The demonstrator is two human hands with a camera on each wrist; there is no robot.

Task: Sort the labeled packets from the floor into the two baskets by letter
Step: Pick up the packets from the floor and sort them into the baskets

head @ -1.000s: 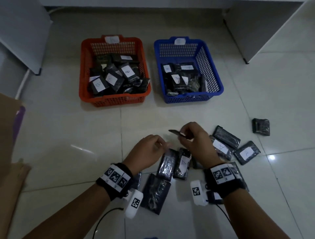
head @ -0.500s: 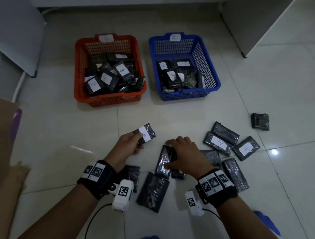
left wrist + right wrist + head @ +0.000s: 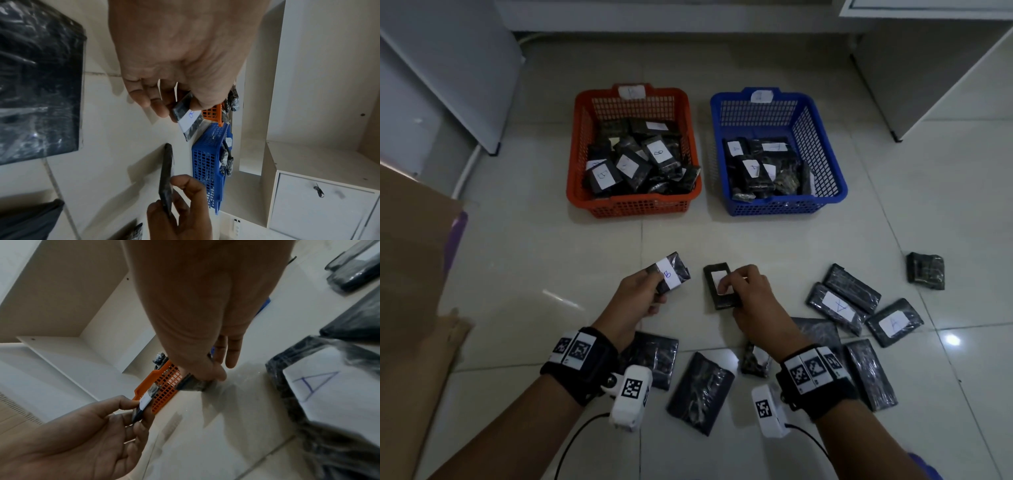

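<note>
My left hand (image 3: 640,294) holds a black packet labelled B (image 3: 671,277) up off the floor; the same packet (image 3: 188,119) shows in the left wrist view. My right hand (image 3: 748,294) pinches a second black packet (image 3: 720,286) with a white label whose letter I cannot read; the thumb covers it. An orange basket (image 3: 582,164) with several B packets and a blue basket (image 3: 828,164) with several A packets stand ahead. More black packets lie around my wrists, among them two marked A (image 3: 837,306) (image 3: 893,322).
White cabinets stand at the back left (image 3: 448,75) and back right (image 3: 928,61). A brown cardboard sheet (image 3: 410,260) lies at the left. One unlabelled packet (image 3: 925,270) sits apart at the far right on the tiled floor.
My left hand has lifted the B packet higher and forward. My right hand has picked a second packet out of the pile and raised it, label up.
</note>
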